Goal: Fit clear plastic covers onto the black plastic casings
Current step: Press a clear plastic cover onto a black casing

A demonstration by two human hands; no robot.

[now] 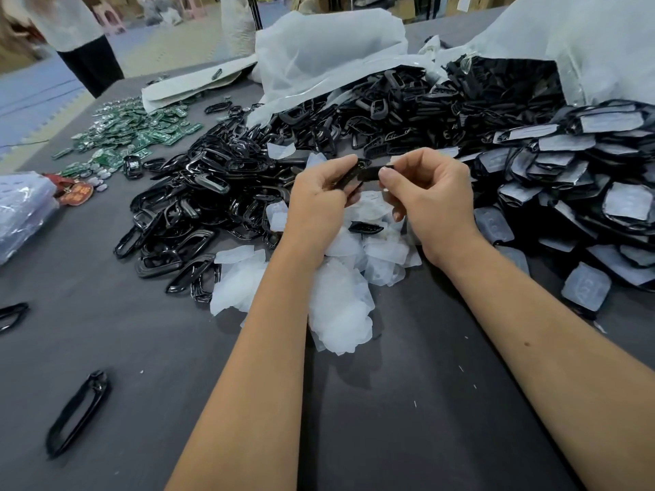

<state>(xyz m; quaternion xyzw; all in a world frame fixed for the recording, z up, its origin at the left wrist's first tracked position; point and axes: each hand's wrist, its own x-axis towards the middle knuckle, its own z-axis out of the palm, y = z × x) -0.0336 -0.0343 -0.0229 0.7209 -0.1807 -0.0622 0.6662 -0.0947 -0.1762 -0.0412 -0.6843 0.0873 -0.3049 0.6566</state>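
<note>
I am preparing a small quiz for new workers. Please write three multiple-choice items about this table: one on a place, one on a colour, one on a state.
1. Where do the green circuit boards lie?
A. far left
B. near right
C. under the hands

2. What colour is the table?
A. white
B. dark grey
C. red

3. What are the hands doing?
A. resting flat
B. both gripping one black casing
C. holding scissors

Answers: 1 A, the boards sit at the far left. 2 B, the bare surface is dark grey. 3 B, the left hand and right hand pinch it from each end.
</note>
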